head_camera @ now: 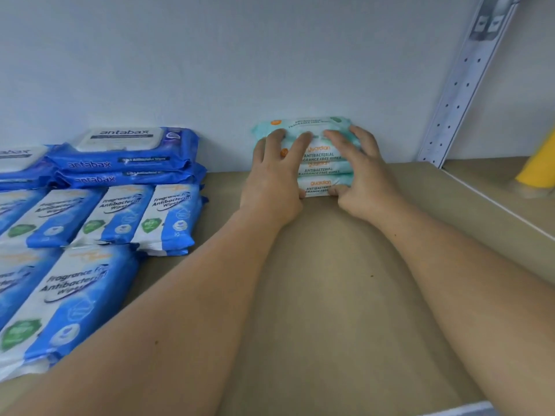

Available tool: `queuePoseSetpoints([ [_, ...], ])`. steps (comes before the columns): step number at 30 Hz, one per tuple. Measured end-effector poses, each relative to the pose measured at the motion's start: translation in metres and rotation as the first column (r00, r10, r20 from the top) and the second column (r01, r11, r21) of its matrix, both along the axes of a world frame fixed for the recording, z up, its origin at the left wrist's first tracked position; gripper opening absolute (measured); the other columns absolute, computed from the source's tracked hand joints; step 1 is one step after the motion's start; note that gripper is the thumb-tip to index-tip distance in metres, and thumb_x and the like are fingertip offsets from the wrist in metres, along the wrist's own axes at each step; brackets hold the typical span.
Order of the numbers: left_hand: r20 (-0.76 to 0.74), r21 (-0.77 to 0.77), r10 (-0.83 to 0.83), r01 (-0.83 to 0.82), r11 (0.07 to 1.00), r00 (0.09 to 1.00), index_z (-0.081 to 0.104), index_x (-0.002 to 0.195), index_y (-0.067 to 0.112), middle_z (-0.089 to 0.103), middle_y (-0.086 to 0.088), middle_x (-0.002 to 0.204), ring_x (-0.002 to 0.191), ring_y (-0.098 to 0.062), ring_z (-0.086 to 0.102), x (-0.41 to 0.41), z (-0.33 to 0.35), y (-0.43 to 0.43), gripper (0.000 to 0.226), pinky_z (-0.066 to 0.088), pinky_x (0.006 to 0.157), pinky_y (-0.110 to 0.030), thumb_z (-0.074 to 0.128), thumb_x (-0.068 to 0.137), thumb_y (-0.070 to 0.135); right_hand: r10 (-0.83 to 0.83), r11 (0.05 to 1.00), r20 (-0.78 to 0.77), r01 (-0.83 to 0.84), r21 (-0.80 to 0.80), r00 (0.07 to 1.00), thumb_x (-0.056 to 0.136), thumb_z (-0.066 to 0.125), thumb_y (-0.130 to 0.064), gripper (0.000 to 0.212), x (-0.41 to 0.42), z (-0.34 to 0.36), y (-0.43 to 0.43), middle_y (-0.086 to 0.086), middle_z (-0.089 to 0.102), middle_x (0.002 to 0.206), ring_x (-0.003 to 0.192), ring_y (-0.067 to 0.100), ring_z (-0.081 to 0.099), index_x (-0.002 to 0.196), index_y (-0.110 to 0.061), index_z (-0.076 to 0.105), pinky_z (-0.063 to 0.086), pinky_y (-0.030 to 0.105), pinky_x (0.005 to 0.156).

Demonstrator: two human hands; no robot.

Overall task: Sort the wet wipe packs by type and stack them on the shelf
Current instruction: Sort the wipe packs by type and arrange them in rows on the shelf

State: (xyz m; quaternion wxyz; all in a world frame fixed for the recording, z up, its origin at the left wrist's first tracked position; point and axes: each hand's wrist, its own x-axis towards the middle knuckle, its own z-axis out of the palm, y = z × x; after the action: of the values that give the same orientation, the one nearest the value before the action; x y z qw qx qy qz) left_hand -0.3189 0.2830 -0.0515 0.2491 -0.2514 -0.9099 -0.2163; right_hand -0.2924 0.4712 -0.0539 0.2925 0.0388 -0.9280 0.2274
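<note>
A stack of mint-green Guardian wipe packs [319,159] stands on the brown shelf board [324,280] against the white back wall. My left hand [274,178] grips the stack's left side, fingers curled over the top pack, thumb at the bottom. My right hand [357,175] grips the right side the same way. At the left, dark-blue Antabax packs [126,154] are stacked at the back. Blue-and-white fragrance-free wipe packs [120,217] lie in rows in front of them.
A white perforated shelf upright [459,85] rises at the right. Beyond it, on the neighbouring shelf, stands a yellow object [537,166]. The shelf's front lip [477,409] shows at the bottom right.
</note>
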Motion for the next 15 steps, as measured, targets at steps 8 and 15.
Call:
queuePoseSetpoints([
  [8,-0.034,-0.039,0.012,-0.013,0.999,0.999,0.007,0.157,0.043,0.000,-0.007,0.165,0.151,-0.038,0.002,0.005,-0.002,-0.004,0.100,0.045,0.107,-0.048,0.072,0.084,0.023,-0.103,0.994,-0.016,0.103,0.024,0.995,0.076,0.078,-0.010,0.112,0.016,-0.004,-0.012,0.001,-0.008,0.164,0.148,0.030,0.021,0.156,-0.047,0.009,0.034,0.037,0.118],
  [15,0.003,0.122,0.013,-0.013,0.992,1.000,0.032,0.154,0.018,0.033,-0.016,0.154,0.144,-0.037,0.026,0.076,0.005,-0.026,0.073,0.032,0.117,-0.047,0.056,0.085,0.019,-0.231,0.963,-0.106,0.212,-0.168,0.967,0.076,0.066,-0.006,0.098,0.095,0.006,-0.030,0.006,0.014,0.156,0.136,0.027,0.038,0.156,-0.034,0.018,0.044,0.034,0.105],
])
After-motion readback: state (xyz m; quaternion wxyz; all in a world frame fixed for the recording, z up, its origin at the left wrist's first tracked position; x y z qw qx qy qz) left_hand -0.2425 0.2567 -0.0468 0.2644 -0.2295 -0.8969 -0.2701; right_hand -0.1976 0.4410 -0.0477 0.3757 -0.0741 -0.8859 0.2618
